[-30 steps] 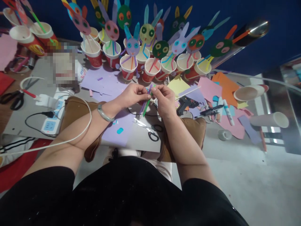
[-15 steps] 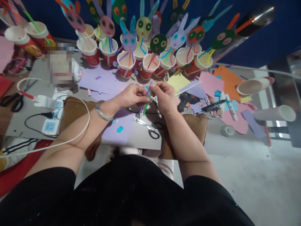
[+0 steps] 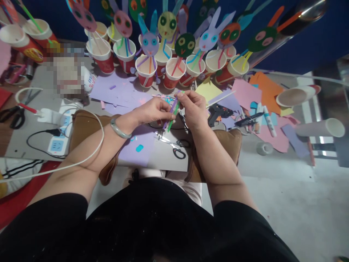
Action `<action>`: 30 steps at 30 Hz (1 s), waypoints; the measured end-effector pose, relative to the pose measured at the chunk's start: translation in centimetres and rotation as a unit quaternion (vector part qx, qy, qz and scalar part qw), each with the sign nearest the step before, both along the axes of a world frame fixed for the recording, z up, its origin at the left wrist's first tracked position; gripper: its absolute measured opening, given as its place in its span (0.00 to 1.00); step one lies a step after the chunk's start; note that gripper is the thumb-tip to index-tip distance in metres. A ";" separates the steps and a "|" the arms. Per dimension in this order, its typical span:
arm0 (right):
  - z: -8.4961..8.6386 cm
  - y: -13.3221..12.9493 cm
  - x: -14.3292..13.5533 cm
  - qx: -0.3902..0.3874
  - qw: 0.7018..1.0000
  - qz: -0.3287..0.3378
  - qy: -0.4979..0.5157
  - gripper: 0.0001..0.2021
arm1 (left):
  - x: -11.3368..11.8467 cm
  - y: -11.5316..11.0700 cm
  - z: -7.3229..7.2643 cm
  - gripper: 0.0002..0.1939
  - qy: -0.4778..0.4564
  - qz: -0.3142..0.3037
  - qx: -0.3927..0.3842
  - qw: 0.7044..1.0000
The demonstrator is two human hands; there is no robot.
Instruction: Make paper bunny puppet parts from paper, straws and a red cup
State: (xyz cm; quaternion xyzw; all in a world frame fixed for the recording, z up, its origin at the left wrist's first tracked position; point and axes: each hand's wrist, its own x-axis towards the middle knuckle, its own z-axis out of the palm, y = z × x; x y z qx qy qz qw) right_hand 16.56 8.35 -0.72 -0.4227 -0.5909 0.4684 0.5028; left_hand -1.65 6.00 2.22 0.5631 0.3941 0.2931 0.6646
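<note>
My left hand [image 3: 156, 110] pinches a purple straw [image 3: 173, 104] and a green straw [image 3: 171, 125] between thumb and fingers. My right hand [image 3: 194, 108] is closed on the upper end of the same straws, and its fingers partly hide them. The two straws lie side by side at a slant, lower ends pointing down towards me. Below them, on the table, rest scissors [image 3: 178, 152] with black handles. Right of my right hand lies a black glue gun [image 3: 219, 113].
Rows of paper cups [image 3: 174, 72] with straws and paper rabbit heads stand along the back. Purple paper [image 3: 114, 91] spreads at the left, near a power strip [image 3: 57, 143] and a white cable [image 3: 102, 131]. Coloured sheets [image 3: 247, 92], markers [image 3: 269, 122] and a tape roll [image 3: 264, 148] lie right.
Both hands keep hold of the straws, which have shifted slightly to the right. The rest of the view has moved only a little with the head.
</note>
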 end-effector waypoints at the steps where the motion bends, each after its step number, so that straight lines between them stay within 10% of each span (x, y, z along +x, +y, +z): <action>1: -0.1 0.1 0.0 -0.002 1.000 -0.002 0.000 0.30 | 0.0 0.0 0.1 0.22 0.003 -0.003 0.001 1.000; 30: -0.2 0.0 0.0 -0.013 1.000 -0.008 -0.013 0.31 | 0.1 -0.1 0.1 0.19 -0.013 -0.015 0.012 1.000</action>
